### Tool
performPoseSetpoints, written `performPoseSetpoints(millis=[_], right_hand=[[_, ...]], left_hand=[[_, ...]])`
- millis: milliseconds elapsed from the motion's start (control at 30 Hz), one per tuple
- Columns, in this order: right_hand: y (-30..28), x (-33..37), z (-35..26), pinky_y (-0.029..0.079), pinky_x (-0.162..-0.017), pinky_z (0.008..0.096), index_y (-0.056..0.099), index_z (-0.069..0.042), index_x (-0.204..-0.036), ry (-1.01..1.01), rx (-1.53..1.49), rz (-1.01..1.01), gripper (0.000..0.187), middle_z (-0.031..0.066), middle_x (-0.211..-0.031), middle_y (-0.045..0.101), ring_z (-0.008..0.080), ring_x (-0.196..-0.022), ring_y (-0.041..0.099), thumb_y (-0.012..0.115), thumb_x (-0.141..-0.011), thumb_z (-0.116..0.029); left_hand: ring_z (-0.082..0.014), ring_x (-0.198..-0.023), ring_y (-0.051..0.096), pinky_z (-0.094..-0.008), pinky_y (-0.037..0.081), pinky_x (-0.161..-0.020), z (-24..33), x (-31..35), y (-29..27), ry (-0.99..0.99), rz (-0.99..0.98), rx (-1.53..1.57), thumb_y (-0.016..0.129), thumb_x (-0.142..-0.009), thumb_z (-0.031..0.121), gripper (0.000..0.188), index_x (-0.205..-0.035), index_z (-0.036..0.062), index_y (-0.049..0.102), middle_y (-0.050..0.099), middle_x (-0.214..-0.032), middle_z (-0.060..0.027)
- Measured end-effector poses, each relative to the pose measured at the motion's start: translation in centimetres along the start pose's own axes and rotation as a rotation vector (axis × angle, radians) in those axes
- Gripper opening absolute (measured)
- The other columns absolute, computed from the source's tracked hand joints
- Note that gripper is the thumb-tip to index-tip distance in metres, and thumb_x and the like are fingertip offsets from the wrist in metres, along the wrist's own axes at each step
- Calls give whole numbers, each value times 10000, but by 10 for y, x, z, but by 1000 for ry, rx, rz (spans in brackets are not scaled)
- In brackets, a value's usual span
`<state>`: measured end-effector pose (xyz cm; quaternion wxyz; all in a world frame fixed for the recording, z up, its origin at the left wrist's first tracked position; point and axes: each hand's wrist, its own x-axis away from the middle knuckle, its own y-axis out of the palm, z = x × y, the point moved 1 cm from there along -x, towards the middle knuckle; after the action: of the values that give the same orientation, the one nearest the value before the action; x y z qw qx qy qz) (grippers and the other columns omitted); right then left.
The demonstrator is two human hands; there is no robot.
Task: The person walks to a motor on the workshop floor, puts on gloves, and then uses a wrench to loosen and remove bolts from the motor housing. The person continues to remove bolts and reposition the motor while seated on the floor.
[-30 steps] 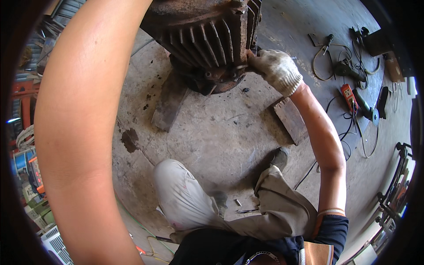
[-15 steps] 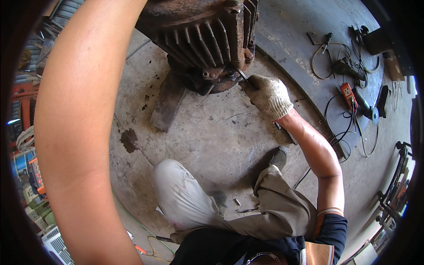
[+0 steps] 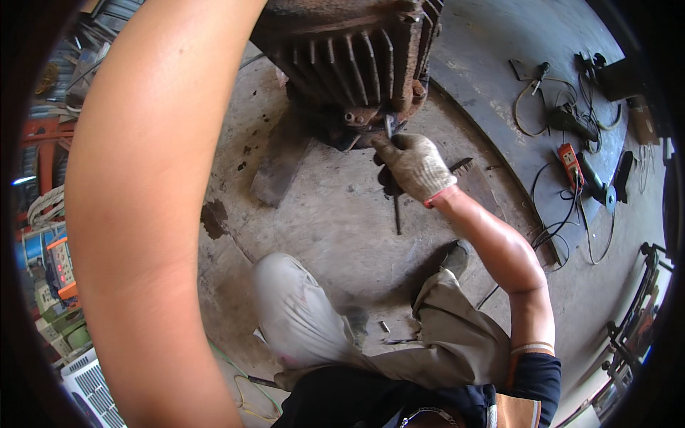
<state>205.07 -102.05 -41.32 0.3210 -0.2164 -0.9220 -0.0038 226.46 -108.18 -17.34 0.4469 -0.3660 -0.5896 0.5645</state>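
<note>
A rusty brown motor housing with cooling fins (image 3: 342, 68) stands at the top of the head view. My right hand (image 3: 417, 165), in a dirty off-white knit glove, is closed beside its lower flange (image 3: 360, 118). From the fingers a slim, shiny metal tool (image 3: 388, 126) reaches up to the flange; the grip hides its kind. Below the glove shows a thin dark rod (image 3: 398, 214); whether it belongs to the tool I cannot tell. My left forearm (image 3: 150, 178) runs up the left side past the housing, and the left hand lies beyond the top edge.
A dark flat piece (image 3: 282, 171) lies on the concrete floor by the housing's base. On the metal plate (image 3: 485, 93) at right are cables, an orange power strip (image 3: 571, 164) and an angle grinder (image 3: 596, 175). A small metal cylinder (image 3: 385, 327) lies between my legs.
The view has shifted, so the housing appears farther right. My right hand has turned and moved lower against the flange, with the tool now pointing upward. The thin dark rod now shows below the glove.
</note>
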Motion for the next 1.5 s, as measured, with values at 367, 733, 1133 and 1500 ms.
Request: performPoseSetpoints(millis=[367,733,1133,1500], right_hand=[[-87,-37,-9,623,-776,380,729,-82,-1147,-470,922,-39,305,92,-1000,774,242,-831,746,579,-1042,-326],[-63,2,-7,537,-637,353,729,6,-1015,-232,546,93,517,87,-696,670,153,-655,659,581,-1033,-489],[-13,-2,13,540,-622,337,713,35,-1006,-181,393,124,511,79,-723,685,148,-643,663,610,-1024,-465],[9,-5,14,544,-512,321,672,13,-1039,1,-310,-79,396,83,-770,689,151,-587,638,615,-1040,-379]], left_hand=[[-345,-1227,633,-377,456,-1058,6,2,2,-71,34,6,546,-965,640,695,-1248,29,718,673,-1321,-203],[-306,-1164,665,-359,470,-1026,5,5,-1,53,0,40,561,-986,589,622,-1220,39,733,702,-1264,-200],[-277,-1094,692,-362,500,-976,23,6,0,-245,19,120,596,-972,582,622,-1201,22,741,729,-1203,-189],[-268,-1059,706,-361,515,-954,13,11,-1,-7,32,126,597,-970,585,583,-1220,80,748,746,-1181,-153]])
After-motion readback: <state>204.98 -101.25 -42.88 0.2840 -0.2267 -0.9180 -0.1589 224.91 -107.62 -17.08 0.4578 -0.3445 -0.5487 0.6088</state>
